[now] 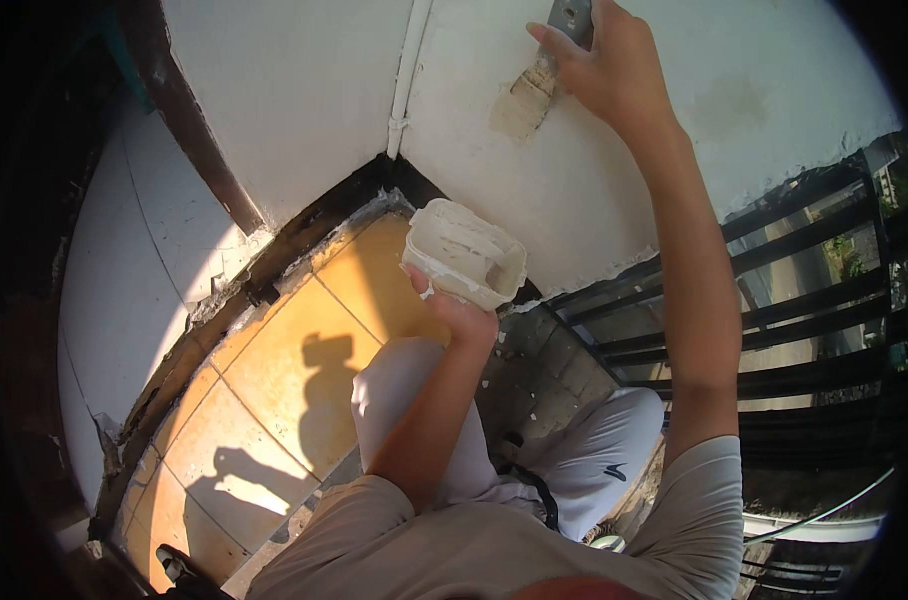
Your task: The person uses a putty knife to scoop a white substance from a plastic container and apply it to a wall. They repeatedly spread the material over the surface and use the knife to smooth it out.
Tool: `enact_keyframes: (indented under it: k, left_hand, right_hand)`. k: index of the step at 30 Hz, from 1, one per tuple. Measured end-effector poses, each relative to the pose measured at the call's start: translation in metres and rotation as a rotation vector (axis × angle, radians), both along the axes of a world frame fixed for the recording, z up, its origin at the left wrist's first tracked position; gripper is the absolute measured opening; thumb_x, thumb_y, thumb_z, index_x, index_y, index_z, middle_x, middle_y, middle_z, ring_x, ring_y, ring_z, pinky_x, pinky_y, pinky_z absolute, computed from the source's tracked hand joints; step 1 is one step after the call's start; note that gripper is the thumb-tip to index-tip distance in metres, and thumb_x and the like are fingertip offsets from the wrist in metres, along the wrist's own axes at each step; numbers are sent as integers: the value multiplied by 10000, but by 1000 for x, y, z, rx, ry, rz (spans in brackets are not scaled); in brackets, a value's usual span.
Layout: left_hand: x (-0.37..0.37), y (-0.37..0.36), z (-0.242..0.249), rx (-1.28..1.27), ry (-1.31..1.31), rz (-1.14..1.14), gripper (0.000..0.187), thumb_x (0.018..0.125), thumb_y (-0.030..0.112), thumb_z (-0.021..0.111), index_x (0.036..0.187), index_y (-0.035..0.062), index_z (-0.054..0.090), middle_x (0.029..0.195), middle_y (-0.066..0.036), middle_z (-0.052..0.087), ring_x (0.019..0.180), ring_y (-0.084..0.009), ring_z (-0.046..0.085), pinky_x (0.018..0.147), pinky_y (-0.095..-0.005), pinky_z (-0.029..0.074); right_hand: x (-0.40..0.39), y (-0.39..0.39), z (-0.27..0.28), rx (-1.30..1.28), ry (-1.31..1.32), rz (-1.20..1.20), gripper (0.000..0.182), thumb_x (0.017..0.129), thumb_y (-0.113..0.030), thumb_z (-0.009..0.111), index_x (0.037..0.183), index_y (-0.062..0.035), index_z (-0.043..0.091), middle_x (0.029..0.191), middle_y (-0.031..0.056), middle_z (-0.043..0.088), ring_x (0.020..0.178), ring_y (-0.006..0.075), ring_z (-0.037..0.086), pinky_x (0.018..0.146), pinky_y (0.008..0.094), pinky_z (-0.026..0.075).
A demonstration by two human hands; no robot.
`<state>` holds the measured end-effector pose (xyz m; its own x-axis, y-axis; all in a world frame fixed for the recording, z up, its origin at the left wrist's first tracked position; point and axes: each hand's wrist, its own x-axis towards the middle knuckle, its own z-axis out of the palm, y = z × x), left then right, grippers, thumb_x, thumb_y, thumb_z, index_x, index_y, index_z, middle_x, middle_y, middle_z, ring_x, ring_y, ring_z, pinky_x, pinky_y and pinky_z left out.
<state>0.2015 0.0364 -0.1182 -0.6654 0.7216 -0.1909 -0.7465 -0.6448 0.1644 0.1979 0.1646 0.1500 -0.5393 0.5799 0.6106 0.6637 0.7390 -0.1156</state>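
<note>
My left hand [459, 308] is wrapped under a white plastic tub [466, 250] with whitish residue inside, held tilted near the wall corner. Up at the top, my right hand [614, 65] grips the handle of a putty knife [564, 30]. The knife's blade lies at the white wall [594, 190], beside a wet beige patch of filler [519, 108]. Another faint beige stain [731, 103] shows on the wall to the right of my right hand.
A white pipe [406, 85] runs down the wall corner. Dark metal railings [804, 290] stand at the right. Yellow floor tiles [274, 380] with shadows lie at lower left, beside a broken dark wall edge. My bent knees are below the tub.
</note>
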Motion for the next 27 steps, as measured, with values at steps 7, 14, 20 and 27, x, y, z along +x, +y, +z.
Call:
enact_keyframes:
  k: [7, 14, 20, 27]
  left_hand:
    - [0, -1, 5, -22, 29, 2, 754, 1029, 677, 299, 1551, 136, 360, 1541, -110, 434, 1409, -328, 444, 1160, -506, 386]
    - [1, -1, -3, 0, 57, -30, 771, 1025, 690, 281, 1554, 134, 357, 1545, -115, 427, 1413, -336, 440, 1163, -508, 382]
    - [0, 0, -4, -16, 62, -26, 771, 1023, 693, 282, 1558, 143, 351, 1544, -113, 430, 1409, -337, 445, 1162, -513, 386]
    - [-1, 1, 5, -52, 51, 19, 806, 1002, 727, 275, 1557, 148, 358, 1548, -114, 427, 1418, -338, 439, 1161, -520, 392]
  right_hand:
    - [0, -15, 16, -148, 150, 131, 289, 840, -173, 776, 839, 47, 588, 709, 219, 629, 666, 318, 650, 616, 425, 503]
    - [-8, 34, -33, 13, -28, 65, 329, 842, -203, 769, 891, 78, 604, 796, 301, 659, 764, 453, 671, 687, 475, 531]
    - [-1, 9, 14, 33, 109, 32, 378, 829, -217, 795, 933, 89, 599, 818, 326, 660, 821, 464, 689, 726, 491, 555]
    - [34, -47, -21, 88, 239, 493, 244, 875, -142, 783, 1048, -45, 641, 912, 130, 737, 641, 245, 715, 542, 307, 541]
